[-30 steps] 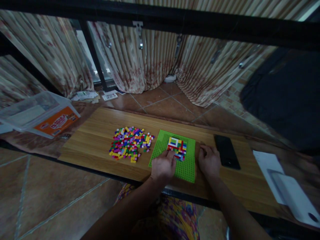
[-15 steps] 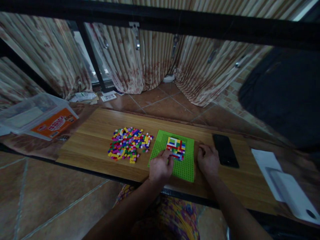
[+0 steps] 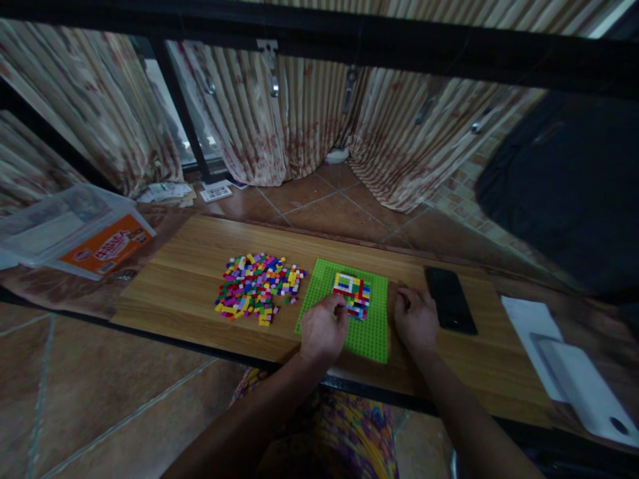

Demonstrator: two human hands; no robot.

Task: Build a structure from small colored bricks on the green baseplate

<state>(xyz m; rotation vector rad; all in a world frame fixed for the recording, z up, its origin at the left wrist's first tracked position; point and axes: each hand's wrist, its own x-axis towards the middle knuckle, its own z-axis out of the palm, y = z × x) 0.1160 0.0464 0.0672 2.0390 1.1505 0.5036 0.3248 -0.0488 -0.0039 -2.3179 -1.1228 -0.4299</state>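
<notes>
baseplate, left hand across front edge, gap to loose bricks

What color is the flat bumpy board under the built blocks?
The board is bright green, shown best in the head view.

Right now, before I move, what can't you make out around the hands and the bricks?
In the head view:
Left hand: its own curled fingers hide whether it pinches anything.
Right hand: its curled fingers hide whether anything is inside.
Green baseplate: the left hand covers part of it.
Loose toy bricks: too small to count; upper ones hide any beneath.
Clear plastic tub: cut off by the left edge.
</notes>
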